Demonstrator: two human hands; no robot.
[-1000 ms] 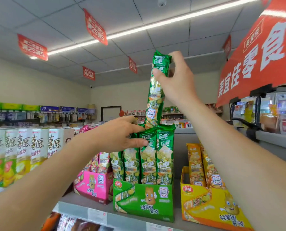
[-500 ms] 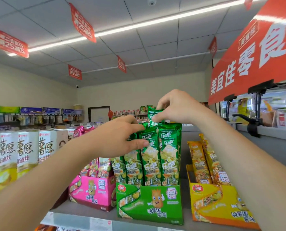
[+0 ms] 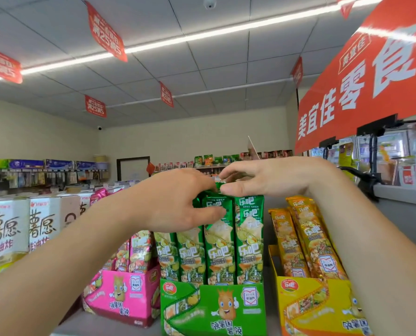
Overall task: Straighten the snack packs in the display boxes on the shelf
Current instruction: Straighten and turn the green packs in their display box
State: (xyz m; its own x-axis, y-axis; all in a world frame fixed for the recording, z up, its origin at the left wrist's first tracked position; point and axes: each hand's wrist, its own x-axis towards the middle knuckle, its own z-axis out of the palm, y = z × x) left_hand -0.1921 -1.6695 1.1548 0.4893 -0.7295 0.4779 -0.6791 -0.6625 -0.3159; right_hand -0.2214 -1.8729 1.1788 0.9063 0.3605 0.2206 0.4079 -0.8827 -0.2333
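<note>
Right hand [image 3: 262, 179] pinching top edge of upright green pack [image 3: 218, 186], long axis vertical, straight below fingertips; left hand [image 3: 178, 202] gripping neighbouring packs [image 3: 218, 241] alongside, equally near.

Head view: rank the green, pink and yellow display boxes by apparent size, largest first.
1. green display box and yellow display box: look alike, both cropped by the frame edge, so left unranked.
2. pink display box: looks smallest.
</note>
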